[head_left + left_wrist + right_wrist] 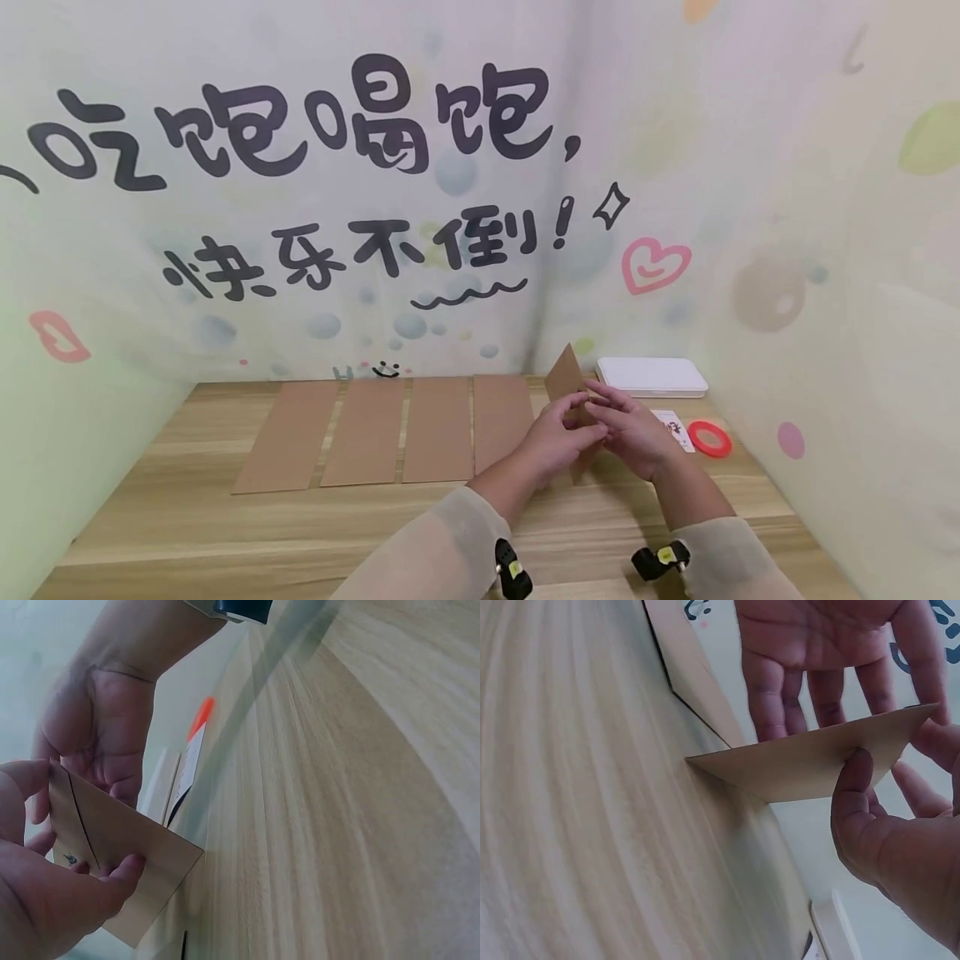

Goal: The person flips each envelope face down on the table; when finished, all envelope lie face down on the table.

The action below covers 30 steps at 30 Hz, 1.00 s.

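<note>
Between my two hands a brown kraft-paper card (562,375) stands up on edge, one lower corner close to the wooden table. My left hand (551,437) pinches it from the left; in the left wrist view its fingers lie on the card's face, near a thin dark line and a small printed mark. The right hand (633,437) holds the opposite side; in the right wrist view its thumb (855,780) presses the card while the other fingers reach behind. Parts of the fingers are hidden by the card.
To the left, several matching brown cards (363,429) lie side by side in a row on the wooden table (262,542). Right of my hands are a flat white case (652,377), a small printed white card (678,432) and a red ring (709,439). A printed curtain (300,200) hangs behind.
</note>
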### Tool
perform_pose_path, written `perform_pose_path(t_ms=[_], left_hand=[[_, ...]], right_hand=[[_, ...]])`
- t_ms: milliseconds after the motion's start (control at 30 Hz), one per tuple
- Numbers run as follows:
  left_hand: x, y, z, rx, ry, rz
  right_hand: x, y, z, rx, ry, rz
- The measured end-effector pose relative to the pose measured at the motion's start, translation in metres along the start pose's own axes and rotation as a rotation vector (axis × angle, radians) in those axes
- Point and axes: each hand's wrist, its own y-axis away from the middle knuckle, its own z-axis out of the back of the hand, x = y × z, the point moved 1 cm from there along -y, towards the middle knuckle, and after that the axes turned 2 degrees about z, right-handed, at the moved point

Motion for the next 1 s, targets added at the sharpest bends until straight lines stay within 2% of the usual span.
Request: perform_pose_path(t_ms=[100,267,367,500,700,1000], left_hand=[[-0.002,0.002,-0.001,-0.016,0.033,0.005],[-0.002,0.003,-0.004,-0.098,0.094,0.007],[-0.001,0.002,-0.004,-0.113,0.120,-0.006],[0.001,0.001,0.000,-0.144,0.107,-0.046],[0.005,0.001,0.008,-0.184,0.121,-0.063],[0.012,0.002,0.012,-0.201,0.014,0.005]], right_hand=[[-0.003,-0.001,-0.001,-0.003,-0.026,-0.011],[-0.010,-0.003,-0.001,0.011,-0.068,-0.030],[-0.015,-0.005,0.002,0.038,-0.045,-0.037],[-0.019,-0.008,0.006,0.038,-0.025,-0.049],[-0.020,-0.011,0.012,-0.047,-0.058,-0.094],[-0.020,-0.011,0.022,-0.131,-0.038,-0.122]])
